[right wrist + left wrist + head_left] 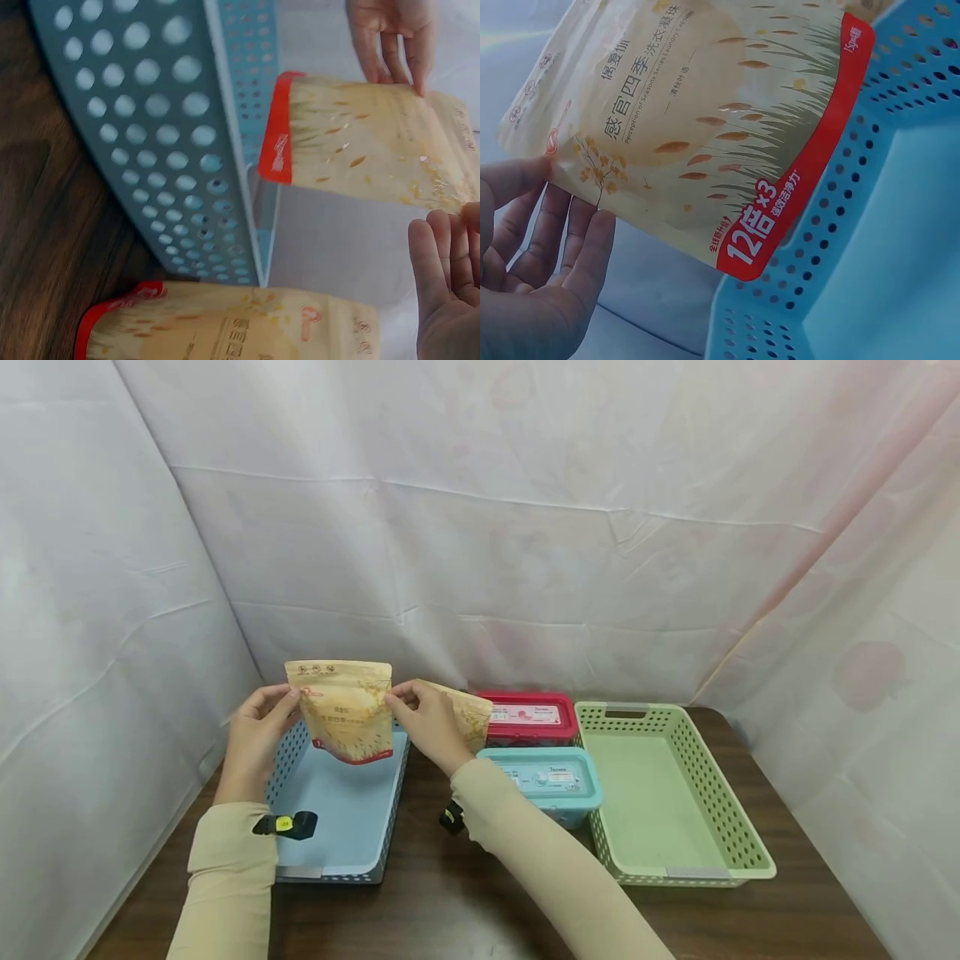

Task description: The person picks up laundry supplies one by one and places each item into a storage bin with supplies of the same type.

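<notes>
I see the fingers (592,251) of the left hand (251,739) and right hand (431,722) pinch a bag (347,710) by both sides, maybe to keep it flat, up above the blue basket (337,827). Another bag (472,717) sits beside that, near the red box (528,715).

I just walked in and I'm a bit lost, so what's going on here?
A person holds up a yellow pouch above the blue basket, with the left hand pinching one side edge and the right hand the other. A second pouch, similar in look, is beside that basket, partly hidden by the right hand. A red-lidded box and a blue-lidded box stand between the blue basket and a green basket.
</notes>
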Demonstrator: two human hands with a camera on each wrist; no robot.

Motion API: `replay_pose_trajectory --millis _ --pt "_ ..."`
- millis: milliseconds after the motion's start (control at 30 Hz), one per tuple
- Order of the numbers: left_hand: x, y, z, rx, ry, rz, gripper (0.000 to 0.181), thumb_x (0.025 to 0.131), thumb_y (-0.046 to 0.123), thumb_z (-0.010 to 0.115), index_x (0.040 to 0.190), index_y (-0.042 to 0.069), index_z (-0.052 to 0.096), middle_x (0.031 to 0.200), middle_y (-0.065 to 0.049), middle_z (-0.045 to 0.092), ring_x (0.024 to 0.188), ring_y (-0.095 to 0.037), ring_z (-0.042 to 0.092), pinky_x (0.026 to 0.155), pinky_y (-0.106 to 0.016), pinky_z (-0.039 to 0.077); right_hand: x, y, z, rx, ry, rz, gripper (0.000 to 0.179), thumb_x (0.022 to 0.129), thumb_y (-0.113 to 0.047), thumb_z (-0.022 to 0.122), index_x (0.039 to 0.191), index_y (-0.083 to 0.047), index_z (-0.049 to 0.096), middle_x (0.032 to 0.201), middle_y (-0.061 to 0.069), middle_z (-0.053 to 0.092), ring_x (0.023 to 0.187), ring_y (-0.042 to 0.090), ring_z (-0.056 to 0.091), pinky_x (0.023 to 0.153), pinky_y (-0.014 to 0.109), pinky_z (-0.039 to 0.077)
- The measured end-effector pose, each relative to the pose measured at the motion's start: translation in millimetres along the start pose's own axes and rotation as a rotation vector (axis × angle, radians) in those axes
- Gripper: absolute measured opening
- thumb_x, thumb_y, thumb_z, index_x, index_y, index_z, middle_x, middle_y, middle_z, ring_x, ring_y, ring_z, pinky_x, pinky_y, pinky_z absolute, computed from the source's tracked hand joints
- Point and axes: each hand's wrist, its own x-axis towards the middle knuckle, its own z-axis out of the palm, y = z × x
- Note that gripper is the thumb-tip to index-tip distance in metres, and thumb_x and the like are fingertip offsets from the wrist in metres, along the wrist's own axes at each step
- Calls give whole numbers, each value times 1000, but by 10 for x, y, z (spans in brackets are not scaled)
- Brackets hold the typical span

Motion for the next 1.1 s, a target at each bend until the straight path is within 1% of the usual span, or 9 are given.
replay_pose_trajectory --millis 200,233,333,433,500,600,700,900,1100 --pt "52 -80 -10 50 -16 -17 50 95 50 62 134 19 60 125 3 56 130 -24 53 111 -46 38 37 80 45 -65 -12 30 16 99 -27 66 104 -13 71 88 -7 65 79 7 59 68 26 53" --pt "57 -93 -13 66 -17 -24 52 95 52 62 135 18 59 127 1 56 131 -26 53 111 -46 38 39 90 52 -81 -22 35 15 100 -27 66 104 -14 71 87 -8 66 79 6 59 75 27 53" --pt "79 -139 -22 113 -9 -44 56 95 54 61 137 16 58 132 -4 55 132 -28 50 112 -47 37 43 118 81 -127 -55 53 14 100 -27 65 102 -14 71 88 -8 66 79 5 60 78 29 53" --pt "93 -181 -30 166 9 -62 58 95 55 61 137 15 60 131 -6 56 127 -27 51 111 -51 37 46 143 112 -160 -78 68 14 100 -26 65 102 -13 71 90 -7 67 79 5 60 77 26 53" --pt "102 -211 -28 193 16 -66 59 95 55 61 136 13 61 128 -8 57 121 -25 51 108 -52 39 49 168 132 -166 -80 80 14 100 -25 65 101 -12 71 93 -6 67 79 6 59 68 24 52" --pt "112 -252 -20 231 12 -71 60 96 55 60 136 12 61 127 -9 58 116 -24 51 105 -53 41 60 198 156 -163 -76 82 13 100 -22 65 101 -11 71 96 -3 68 79 7 59 66 22 50" --pt "129 -284 -3 256 9 -81 60 97 54 59 138 11 59 130 -12 57 118 -28 52 105 -54 42 74 219 174 -151 -72 83 12 100 -20 65 101 -9 71 96 -1 68 77 7 59 66 22 50" --pt "194 -339 28 248 1 -118 59 99 52 58 141 11 56 137 -14 55 127 -31 52 108 -51 41 104 269 220 -127 -56 115 10 100 -17 65 100 -8 69 94 -1 66 76 8 59 65 22 50" --pt "264 -412 48 198 -11 -151 55 101 42 59 143 8 54 138 -15 55 128 -31 54 107 -46 43 111 354 288 -139 -29 139 8 99 -17 67 98 -10 69 90 -2 64 74 8 57 63 22 49"
